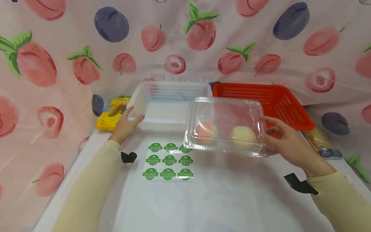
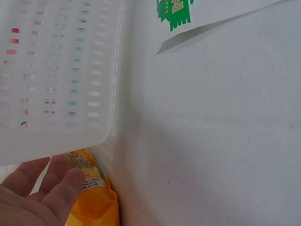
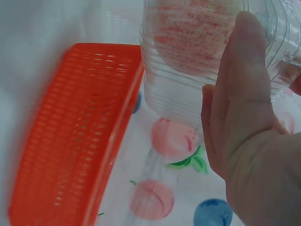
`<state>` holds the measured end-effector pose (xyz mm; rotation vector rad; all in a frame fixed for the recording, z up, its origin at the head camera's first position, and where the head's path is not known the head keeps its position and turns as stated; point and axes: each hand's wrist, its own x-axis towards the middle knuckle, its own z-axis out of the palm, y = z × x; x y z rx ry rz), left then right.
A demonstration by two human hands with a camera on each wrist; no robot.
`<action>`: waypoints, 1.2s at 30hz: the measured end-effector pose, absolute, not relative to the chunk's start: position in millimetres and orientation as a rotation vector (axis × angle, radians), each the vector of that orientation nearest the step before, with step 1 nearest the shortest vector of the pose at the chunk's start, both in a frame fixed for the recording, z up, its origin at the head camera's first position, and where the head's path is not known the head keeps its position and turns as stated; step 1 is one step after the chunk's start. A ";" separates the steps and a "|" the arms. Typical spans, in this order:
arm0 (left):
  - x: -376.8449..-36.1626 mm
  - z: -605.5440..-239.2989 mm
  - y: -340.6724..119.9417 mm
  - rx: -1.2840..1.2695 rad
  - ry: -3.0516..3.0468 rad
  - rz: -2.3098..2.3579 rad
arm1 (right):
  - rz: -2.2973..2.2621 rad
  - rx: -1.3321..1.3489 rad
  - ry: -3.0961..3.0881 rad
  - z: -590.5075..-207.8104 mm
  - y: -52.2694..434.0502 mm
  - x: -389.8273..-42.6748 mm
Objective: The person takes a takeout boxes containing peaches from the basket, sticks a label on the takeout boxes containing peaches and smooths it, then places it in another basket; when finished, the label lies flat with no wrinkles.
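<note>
Nearest to us are our two cream sleeves, reaching forward over the white table [image 1: 232, 193]. Our right hand [image 1: 285, 141] grips the right end of a clear plastic clamshell box [image 1: 226, 127], fingers curled over the lid and thumb at the side, and carries it tilted above the table, just in front of the red basket [image 1: 272, 100]. The lid looks closed, and two peaches [image 1: 243, 133] sit inside, one pinker, one paler. In the right wrist view the thumb [image 3: 247, 70] presses against the ribbed wall of the box.

Our left hand [image 1: 126, 124] rests on the near left corner of the white basket [image 1: 168, 103], the thumb laid along its rim and the fingers loosely bent around the corner; we cannot tell how firmly it grips. The white basket shows nothing in it.

Between our arms lies a sheet of green round stickers [image 1: 168, 161], and all nine places seem filled. A yellow packet [image 1: 111, 114] lies just left of the white basket.

We judge the work to be at an early stage: the fruit is boxed, but we see no sticker on the lid, and the box is in neither basket.
</note>
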<state>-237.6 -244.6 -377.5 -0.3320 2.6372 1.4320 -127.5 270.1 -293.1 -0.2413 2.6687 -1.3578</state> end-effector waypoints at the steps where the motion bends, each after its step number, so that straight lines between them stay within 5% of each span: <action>1: -237.7 -377.1 -245.3 -0.336 2.632 1.434 | -1.349 -0.249 2.674 -295.8 273.1 -123.6; 20: -236.3 -374.2 -244.0 -0.355 2.624 1.415 | -1.318 -0.080 2.549 -339.0 310.7 -85.4; 36: -236.5 -371.1 -245.8 -0.359 2.604 1.418 | -1.266 0.036 2.467 -365.0 326.6 -100.1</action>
